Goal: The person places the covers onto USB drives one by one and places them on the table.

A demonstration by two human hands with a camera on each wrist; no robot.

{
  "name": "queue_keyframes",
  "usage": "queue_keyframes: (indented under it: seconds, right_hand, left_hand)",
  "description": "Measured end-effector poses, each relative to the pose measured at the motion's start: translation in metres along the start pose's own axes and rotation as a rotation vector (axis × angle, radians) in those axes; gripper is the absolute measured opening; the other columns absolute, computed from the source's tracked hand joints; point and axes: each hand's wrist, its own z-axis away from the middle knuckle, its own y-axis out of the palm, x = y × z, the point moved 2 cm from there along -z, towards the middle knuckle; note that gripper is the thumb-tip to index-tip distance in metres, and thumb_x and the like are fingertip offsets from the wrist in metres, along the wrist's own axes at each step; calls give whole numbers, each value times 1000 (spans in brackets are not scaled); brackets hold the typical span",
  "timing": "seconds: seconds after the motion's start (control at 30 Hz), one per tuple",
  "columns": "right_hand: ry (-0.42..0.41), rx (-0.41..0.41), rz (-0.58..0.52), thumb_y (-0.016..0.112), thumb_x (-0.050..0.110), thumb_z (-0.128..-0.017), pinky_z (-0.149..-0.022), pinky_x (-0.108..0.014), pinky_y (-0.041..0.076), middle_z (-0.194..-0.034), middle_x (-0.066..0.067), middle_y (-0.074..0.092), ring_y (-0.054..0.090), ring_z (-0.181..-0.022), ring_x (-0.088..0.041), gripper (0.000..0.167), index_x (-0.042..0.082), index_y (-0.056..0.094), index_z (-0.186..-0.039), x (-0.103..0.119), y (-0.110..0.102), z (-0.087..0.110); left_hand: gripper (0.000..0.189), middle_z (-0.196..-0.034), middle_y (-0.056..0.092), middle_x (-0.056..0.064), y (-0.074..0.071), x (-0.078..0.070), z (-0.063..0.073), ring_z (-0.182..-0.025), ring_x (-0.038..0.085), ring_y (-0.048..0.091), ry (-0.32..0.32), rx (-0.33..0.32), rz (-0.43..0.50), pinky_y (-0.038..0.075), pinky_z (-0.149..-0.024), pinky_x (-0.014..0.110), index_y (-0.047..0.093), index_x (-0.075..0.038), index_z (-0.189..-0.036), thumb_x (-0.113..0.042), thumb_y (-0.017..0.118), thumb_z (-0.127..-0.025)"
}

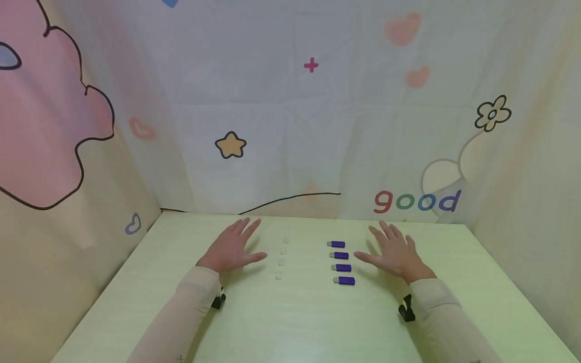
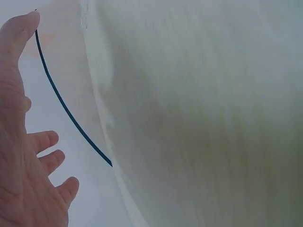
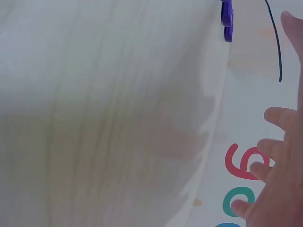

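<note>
Several purple USB sticks lie in a column right of the table's middle, their metal plugs pointing left. To their left runs a column of several small clear or whitish caps, too small to make out well. My left hand is held above the table left of the caps, fingers spread and holding nothing. On the other side, my right hand hovers with spread fingers, its thumb near the sticks but apart from them. In the right wrist view, purple stick ends show at the top edge.
The pale wooden table ends at a hanging cloth printed with a star, hearts and coloured letters. Cloth also hangs at the left and right sides. A small black mount sits at the left wrist, another at the right.
</note>
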Motion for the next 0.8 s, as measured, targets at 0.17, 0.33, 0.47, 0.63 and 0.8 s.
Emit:
queue_keyframes:
  seconds: [0.17,0.33,0.47,0.63,0.8]
  right_hand:
    - [-49,-36,12,53,79,-88,-113,-73,31,-163,-24,34,32,-148,-49,99,7,41,-156,1,-4,1]
    - [-68,-27,-44,54,77,-89,-110,-73,34,-159,-24,41,38,-145,-49,95,7,47,-152,5,-8,4]
    - [-71,-5,-79,56,78,-87,-112,-71,34,-159,-23,41,37,-145,-49,97,6,48,-151,8,-10,7]
    - [-90,7,-109,59,77,-87,-113,-66,37,-155,-23,47,41,-143,-48,94,5,54,-146,12,-12,9]
    - [-89,39,-165,63,76,-85,-113,-64,39,-149,-21,55,47,-140,-45,90,6,59,-142,14,-15,10]
  left_hand:
    - [97,-164,34,19,-4,-3,2,-152,40,32,5,-12,4,30,-123,55,26,-16,-164,-72,57,-91]
    - [95,-162,38,17,-7,-7,5,-151,38,34,-8,2,25,34,-121,54,33,-11,-161,-68,61,-91]
    - [94,-160,41,15,-5,-8,7,-150,36,36,-8,9,45,36,-120,52,36,-9,-159,-67,63,-90]
    - [90,-157,45,16,-4,-12,9,-146,35,42,12,1,58,39,-118,50,39,-8,-157,-63,64,-92]
    - [85,-153,49,15,-6,-18,10,-141,34,47,27,19,76,42,-116,49,41,-7,-156,-59,66,-93]
